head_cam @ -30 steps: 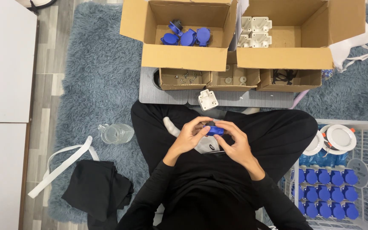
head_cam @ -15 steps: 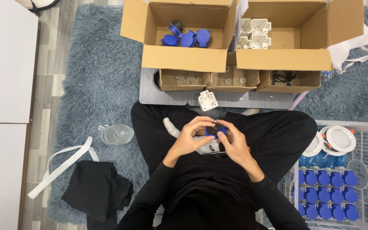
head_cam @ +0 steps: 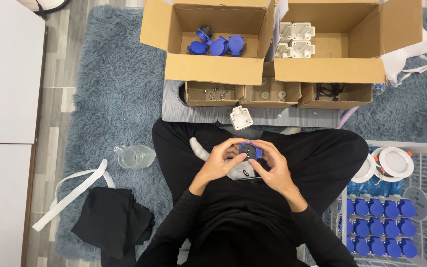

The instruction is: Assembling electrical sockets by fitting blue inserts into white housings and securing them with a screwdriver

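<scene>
I sit cross-legged on a grey-blue rug. Both hands meet over my lap around a small blue socket part [head_cam: 249, 150] with a dark round face turned up. My left hand [head_cam: 218, 163] pinches its left side, and my right hand [head_cam: 273, 165] holds its right side. A white housing [head_cam: 241, 117] lies on the grey board [head_cam: 292, 118] just ahead of my knees. The left cardboard box [head_cam: 208, 74] holds several blue parts [head_cam: 218, 46]; the right box [head_cam: 329, 74] holds white housings [head_cam: 295, 38].
Three small open cartons [head_cam: 268, 94] with screws and small pieces stand in front of the big boxes. A white wire basket [head_cam: 396, 217] at my right holds rows of blue parts and round white discs. A clear plastic bottle [head_cam: 135, 156] and black cloth [head_cam: 109, 222] lie at my left.
The blue part has been turned in my fingers, from side-on to its dark round face pointing up. Both hands stayed over my lap.
</scene>
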